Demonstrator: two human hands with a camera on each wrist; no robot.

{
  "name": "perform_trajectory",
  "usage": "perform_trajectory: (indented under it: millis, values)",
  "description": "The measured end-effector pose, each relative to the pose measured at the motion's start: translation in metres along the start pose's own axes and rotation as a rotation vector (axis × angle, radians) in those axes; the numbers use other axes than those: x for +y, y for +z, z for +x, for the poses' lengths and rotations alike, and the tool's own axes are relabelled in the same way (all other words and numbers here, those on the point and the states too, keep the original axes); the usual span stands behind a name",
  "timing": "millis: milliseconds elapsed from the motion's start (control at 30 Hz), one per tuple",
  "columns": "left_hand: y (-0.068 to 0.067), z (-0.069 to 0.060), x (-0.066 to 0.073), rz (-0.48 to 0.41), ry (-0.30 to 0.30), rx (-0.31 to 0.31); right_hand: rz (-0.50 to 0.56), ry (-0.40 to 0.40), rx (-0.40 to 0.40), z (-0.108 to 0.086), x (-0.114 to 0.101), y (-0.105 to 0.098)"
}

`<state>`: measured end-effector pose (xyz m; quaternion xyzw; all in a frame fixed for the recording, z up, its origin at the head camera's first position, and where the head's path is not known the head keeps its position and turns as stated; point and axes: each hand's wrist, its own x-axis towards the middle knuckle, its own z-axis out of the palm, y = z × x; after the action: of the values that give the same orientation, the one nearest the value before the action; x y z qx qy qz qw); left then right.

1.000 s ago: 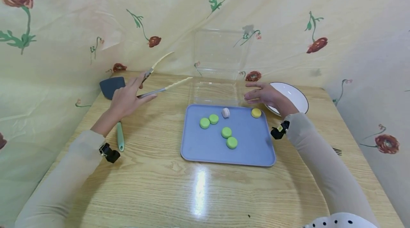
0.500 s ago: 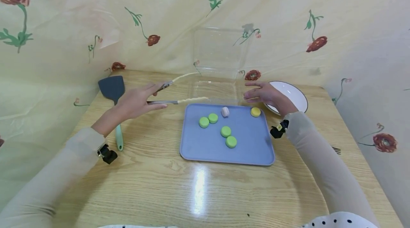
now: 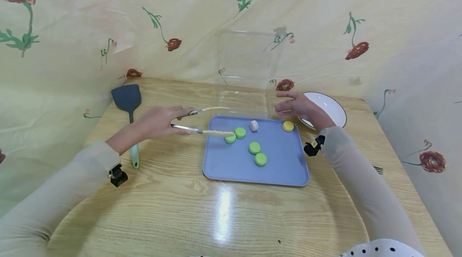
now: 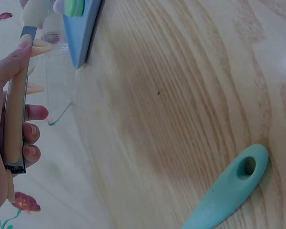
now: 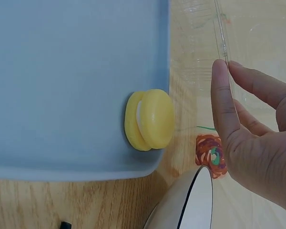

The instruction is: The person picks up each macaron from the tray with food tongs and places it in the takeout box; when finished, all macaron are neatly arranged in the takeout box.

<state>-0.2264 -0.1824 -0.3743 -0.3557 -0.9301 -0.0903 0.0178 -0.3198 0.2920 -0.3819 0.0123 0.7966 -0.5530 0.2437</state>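
My left hand [image 3: 159, 122] grips a pair of tongs [image 3: 191, 129] with metal arms and cream-coloured tips. The tongs are spread, and in the head view their lower tip overlaps a green macaron [image 3: 230, 139] on the blue tray [image 3: 223, 164]; contact cannot be told. Other green macarons [image 3: 254, 147], a pale lilac macaron [image 3: 254, 125] and a yellow macaron [image 3: 288, 126] also lie on it. Behind the tray stands a clear plastic box [image 3: 242, 102], its lid raised against the backdrop. My right hand [image 3: 297, 106] appears to pinch the box's rim between thumb and forefinger in the right wrist view.
A dark spatula [image 3: 127, 97] with a mint-green handle [image 4: 229, 188] lies at the left, partly under my left forearm. A white dark-rimmed bowl [image 3: 330, 106] sits beside my right wrist. Fork tines [image 3: 378, 170] show past my right sleeve. Flowered cloth backs the table.
My left hand has brought the tongs right and down, from left of the box to above the tray's left part. My right hand has stayed at the box.
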Motion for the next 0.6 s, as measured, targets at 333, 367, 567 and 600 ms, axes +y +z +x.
perform_trajectory:
  millis: [333,367,567,600]
  values:
    - [0.011,0.000,0.002,-0.011,0.039,-0.032,-0.004,-0.022,-0.003,0.001,0.004,0.000]
    - [0.012,0.000,0.002,-0.010,0.038,-0.036,-0.007,-0.024,-0.002,0.001,0.004,0.000]
    - [0.016,0.002,0.002,-0.013,0.038,-0.061,-0.006,-0.017,0.000,0.001,0.004,0.000]
    - [0.016,0.002,0.002,-0.013,0.037,-0.064,-0.005,-0.014,-0.001,0.001,0.004,0.000]
